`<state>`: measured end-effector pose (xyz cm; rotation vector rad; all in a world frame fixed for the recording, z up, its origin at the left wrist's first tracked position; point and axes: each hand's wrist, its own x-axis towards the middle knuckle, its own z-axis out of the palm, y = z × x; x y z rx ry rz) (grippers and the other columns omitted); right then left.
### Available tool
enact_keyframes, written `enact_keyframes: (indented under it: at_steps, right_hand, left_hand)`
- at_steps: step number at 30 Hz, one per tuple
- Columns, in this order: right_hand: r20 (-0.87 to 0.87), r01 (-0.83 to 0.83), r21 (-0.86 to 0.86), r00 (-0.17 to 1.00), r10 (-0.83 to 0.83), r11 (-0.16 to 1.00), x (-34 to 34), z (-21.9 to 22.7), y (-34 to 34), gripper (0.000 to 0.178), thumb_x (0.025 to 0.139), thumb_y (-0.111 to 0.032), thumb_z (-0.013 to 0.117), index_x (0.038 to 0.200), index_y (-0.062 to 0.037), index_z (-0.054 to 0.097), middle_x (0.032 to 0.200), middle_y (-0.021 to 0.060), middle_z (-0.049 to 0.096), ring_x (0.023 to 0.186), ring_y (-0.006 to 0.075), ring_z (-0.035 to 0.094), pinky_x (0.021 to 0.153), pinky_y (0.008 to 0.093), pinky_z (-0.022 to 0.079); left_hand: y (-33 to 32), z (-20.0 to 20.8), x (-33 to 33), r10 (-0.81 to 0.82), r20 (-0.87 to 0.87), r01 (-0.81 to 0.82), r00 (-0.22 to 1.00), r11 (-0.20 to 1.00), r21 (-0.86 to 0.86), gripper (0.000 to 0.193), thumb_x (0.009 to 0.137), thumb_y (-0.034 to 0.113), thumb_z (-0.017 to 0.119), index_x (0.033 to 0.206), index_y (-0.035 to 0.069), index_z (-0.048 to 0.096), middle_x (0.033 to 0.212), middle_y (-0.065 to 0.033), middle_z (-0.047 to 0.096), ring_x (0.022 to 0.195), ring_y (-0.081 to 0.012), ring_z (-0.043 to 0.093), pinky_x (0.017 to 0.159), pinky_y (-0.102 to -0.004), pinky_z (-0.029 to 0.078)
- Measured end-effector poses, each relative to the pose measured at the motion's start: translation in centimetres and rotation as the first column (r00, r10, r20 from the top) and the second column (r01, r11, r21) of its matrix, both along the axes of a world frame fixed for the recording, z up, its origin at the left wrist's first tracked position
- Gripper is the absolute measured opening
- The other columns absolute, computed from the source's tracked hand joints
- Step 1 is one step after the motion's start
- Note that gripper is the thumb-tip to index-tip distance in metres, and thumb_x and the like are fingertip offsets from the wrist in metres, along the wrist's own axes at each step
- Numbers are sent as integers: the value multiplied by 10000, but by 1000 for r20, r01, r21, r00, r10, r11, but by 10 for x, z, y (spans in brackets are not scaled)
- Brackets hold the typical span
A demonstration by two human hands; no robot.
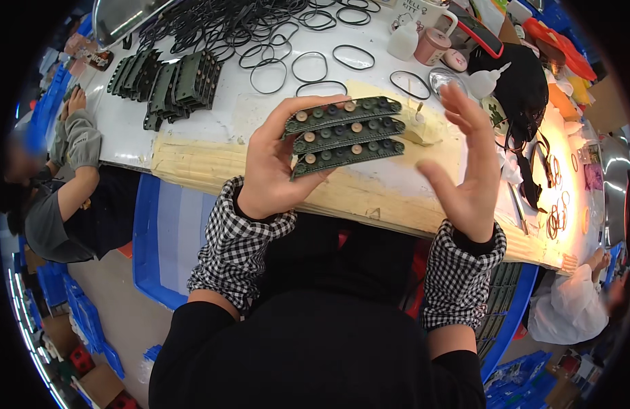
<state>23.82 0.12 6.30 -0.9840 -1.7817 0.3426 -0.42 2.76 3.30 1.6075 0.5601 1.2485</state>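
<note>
In front of my body, above the table's near edge, my left hand [270, 167] grips several dark green stitched strips [345, 131], fanned one above another. Rows of round button-like pieces, some copper-coloured and some dark, run along the strips. My right hand [470, 160] is raised to the right of the strips, apart from them, with thumb and fingers spread and nothing in it. Bundles of similar green strips [184, 83] lie on the table at the far left. Thin black loops [269, 76] are scattered on the white tabletop beyond my left hand.
Yellowish tape [192, 162] covers the table's near edge. A white cup [424, 15], a squeeze bottle [484, 82] and a black bag [523, 95] crowd the right. Blue crates [145, 266] stand below the table. Other people [69, 211] sit at both sides.
</note>
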Motion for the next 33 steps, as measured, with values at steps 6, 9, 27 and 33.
enact_keyframes:
  at_steps: [6,9,27,33]
  right_hand:
    - [172,391,10,906,-386,921,18,-11,18,140,829,-94,702,954,-35,684,826,77,638,843,215,589,756,324,463]
    - [307,330,97,887,-343,939,13,-17,34,116,826,-133,706,890,-44,670,777,59,602,769,252,551,681,352,439]
    - [-513,110,-177,838,-187,978,-26,-2,10,144,972,-100,571,961,41,546,790,54,600,725,120,644,644,230,549]
    - [-561,27,-260,809,-173,965,-33,-3,9,164,1000,-123,519,981,38,491,795,77,588,697,140,663,646,241,575]
  left_hand:
    - [4,-10,7,78,7,-78,997,997,13,599,751,-123,659,1306,-65,441,1281,-182,558,1184,-224,572,1005,-332,488]
    - [4,-14,11,72,-7,-73,997,997,-39,597,751,-133,650,1305,-70,437,1275,-182,559,1186,-223,570,1006,-330,486]
    - [4,-16,11,52,-26,-52,998,999,-9,629,713,-146,648,1303,-44,457,1297,-178,545,1250,-246,521,1068,-358,425]
    - [7,-21,10,88,-63,-84,994,995,62,615,685,-109,679,1265,-27,490,1285,-178,557,1274,-303,498,1116,-420,350]
